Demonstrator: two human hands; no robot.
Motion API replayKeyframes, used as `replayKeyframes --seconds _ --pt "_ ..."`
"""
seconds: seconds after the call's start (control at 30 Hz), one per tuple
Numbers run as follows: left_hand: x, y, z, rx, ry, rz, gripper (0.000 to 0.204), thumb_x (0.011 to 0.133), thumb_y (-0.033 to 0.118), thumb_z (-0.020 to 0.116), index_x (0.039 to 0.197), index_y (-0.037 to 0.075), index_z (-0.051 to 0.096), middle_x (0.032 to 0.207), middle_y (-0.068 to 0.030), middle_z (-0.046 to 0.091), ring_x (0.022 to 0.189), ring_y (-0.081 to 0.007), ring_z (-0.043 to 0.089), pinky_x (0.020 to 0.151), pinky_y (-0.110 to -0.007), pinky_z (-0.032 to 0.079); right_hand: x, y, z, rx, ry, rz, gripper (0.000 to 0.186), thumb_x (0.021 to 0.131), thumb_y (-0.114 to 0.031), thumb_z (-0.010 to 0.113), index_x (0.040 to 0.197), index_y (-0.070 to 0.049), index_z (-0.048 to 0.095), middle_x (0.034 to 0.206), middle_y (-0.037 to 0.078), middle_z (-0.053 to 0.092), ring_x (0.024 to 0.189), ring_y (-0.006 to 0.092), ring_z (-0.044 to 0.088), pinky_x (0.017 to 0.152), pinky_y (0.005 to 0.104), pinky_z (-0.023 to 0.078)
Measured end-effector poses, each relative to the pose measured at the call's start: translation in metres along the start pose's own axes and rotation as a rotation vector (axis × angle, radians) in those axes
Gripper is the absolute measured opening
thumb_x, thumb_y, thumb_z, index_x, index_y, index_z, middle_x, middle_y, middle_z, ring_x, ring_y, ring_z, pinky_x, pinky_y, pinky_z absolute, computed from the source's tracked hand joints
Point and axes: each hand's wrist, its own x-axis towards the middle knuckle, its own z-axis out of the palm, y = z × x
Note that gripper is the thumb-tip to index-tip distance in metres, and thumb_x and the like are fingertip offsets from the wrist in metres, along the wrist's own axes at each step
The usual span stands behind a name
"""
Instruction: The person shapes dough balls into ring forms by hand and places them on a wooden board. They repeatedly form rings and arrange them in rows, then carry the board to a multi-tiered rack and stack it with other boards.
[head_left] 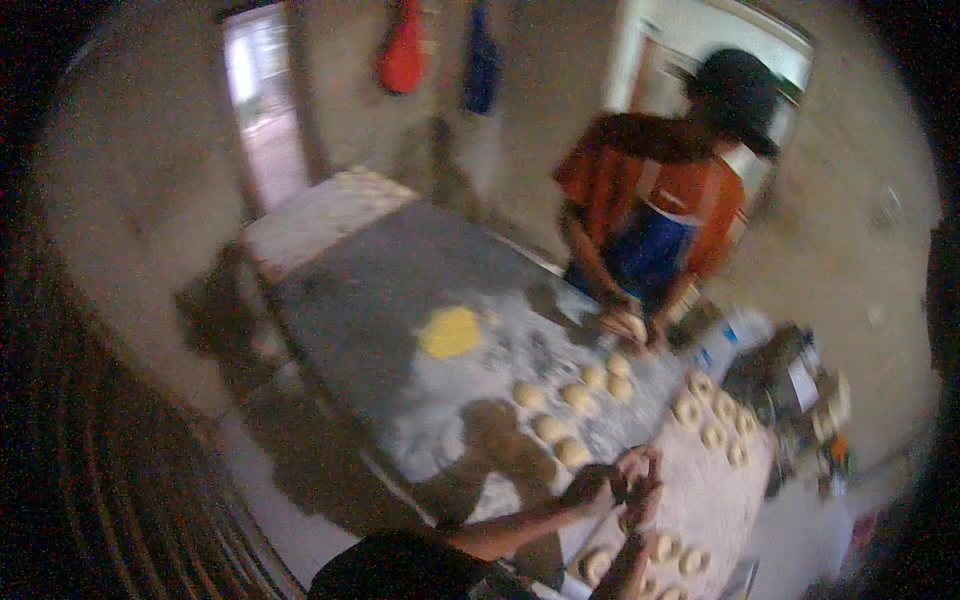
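My left hand and my right hand meet over the left edge of a pale, floured board. Their fingers are curled in toward each other; blur hides what, if anything, is between them. Ring-shaped pieces of dough lie on the far part of this board, and more dough rings sit on it close to my right forearm. Just beyond my left hand, several round dough balls rest on the floured dark table.
Across the table a person in an orange shirt and dark cap works with both hands low over the surface. A yellow patch lies mid-table. Another pale board covers the far left end. Bags and mixed items crowd the right side.
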Motion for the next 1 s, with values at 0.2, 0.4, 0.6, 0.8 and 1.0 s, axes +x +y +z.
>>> replayKeyframes --seconds 0.2,0.4,0.6,0.8,1.0 --pt "-0.009 0.046 0.106 0.084 -0.247 -0.013 0.014 0.093 0.015 0.054 0.105 0.007 0.055 0.082 -0.0172 0.062 0.066 -0.0339 0.062 0.058 -0.044 0.049 0.007 -0.033 -0.135 0.299 -0.218 0.458 0.074 0.089 -0.055 0.054 0.140 -0.004 0.036 0.076 0.007 0.061 0.070 0.0134 0.056 0.067 0.0286 0.045" --pt "-0.014 0.111 0.192 0.155 -0.552 -0.133 0.022 0.101 0.025 0.043 0.104 0.009 0.058 0.066 -0.0136 0.059 0.059 -0.0241 0.063 0.057 -0.037 0.047 0.018 -0.073 -0.218 0.009 -0.179 0.497 0.048 0.101 -0.042 0.043 0.135 -0.008 0.037 0.063 0.005 0.057 0.051 0.0127 0.050 0.048 0.0297 0.043" --pt "-0.015 0.118 0.267 0.125 -0.727 -0.124 0.022 0.101 0.027 0.045 0.104 0.009 0.057 0.074 -0.0207 0.064 0.068 -0.0356 0.068 0.060 -0.042 0.049 0.026 -0.072 -0.301 0.592 0.092 0.509 0.048 0.101 -0.042 0.041 0.137 -0.009 0.037 0.065 0.000 0.055 0.054 0.0123 0.052 0.045 0.0227 0.040" --pt "-0.026 0.101 0.324 0.035 -0.875 -0.280 0.033 0.102 0.037 0.038 0.119 0.012 0.051 0.094 -0.0328 0.063 0.092 -0.0502 0.062 0.076 -0.058 0.049 0.027 -0.069 -0.351 0.155 0.188 0.951 0.056 0.099 -0.057 0.041 0.138 -0.016 0.045 0.066 -0.002 0.051 0.044 0.0075 0.038 0.041 0.0247 0.028" --pt "0.005 0.087 0.394 0.521 -1.035 -0.215 0.056 0.099 0.050 0.038 0.129 0.004 0.051 0.128 -0.0296 0.054 0.120 -0.0431 0.053 0.099 -0.052 0.043 0.024 0.024 -0.414 -0.430 0.345 0.942 0.071 0.092 -0.062 0.050 0.141 -0.012 0.038 0.066 0.008 0.059 0.055 0.0179 0.056 0.052 0.0337 0.045"
